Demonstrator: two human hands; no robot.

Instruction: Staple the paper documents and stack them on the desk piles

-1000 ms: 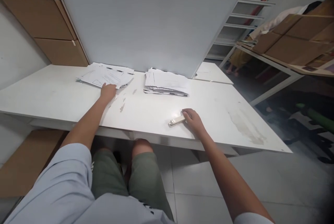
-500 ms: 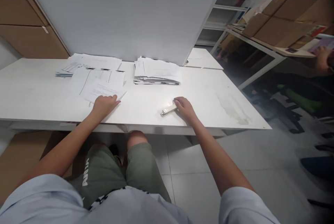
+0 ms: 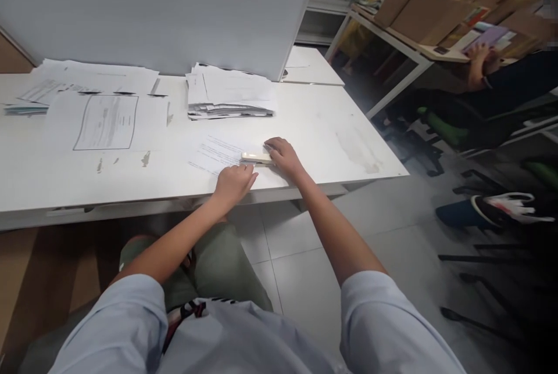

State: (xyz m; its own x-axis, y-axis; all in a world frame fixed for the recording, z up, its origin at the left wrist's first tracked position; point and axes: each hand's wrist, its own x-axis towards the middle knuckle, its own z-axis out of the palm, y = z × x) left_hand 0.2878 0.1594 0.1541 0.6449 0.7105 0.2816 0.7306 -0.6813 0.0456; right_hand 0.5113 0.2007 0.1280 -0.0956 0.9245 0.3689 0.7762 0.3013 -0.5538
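My left hand [image 3: 235,183] is closed on the near edge of a printed sheet of paper [image 3: 213,154] at the table's front. A cream stapler [image 3: 253,158] lies over the right part of that sheet, its nose pointing left. My right hand [image 3: 283,156] grips the stapler's rear end, fingers wrapped over it. How much of the sheet sits between the stapler's jaws is hidden. To the left lies a page with a framed block of print [image 3: 107,123]. Behind the hands stands a thick stack of papers [image 3: 231,92].
Another pile of papers [image 3: 91,76] lies at the back left against a grey partition [image 3: 152,8]. The white table [image 3: 305,130] has worn stains. At right, a second table bears cardboard boxes [image 3: 440,14], and another person's hand [image 3: 479,57] rests there. A blue bin [image 3: 462,213] stands on the floor.
My left hand has drawn the printed sheet rightward off the left papers to the stapler. The stapler has turned to lie nearly level. The view has swung to the right.
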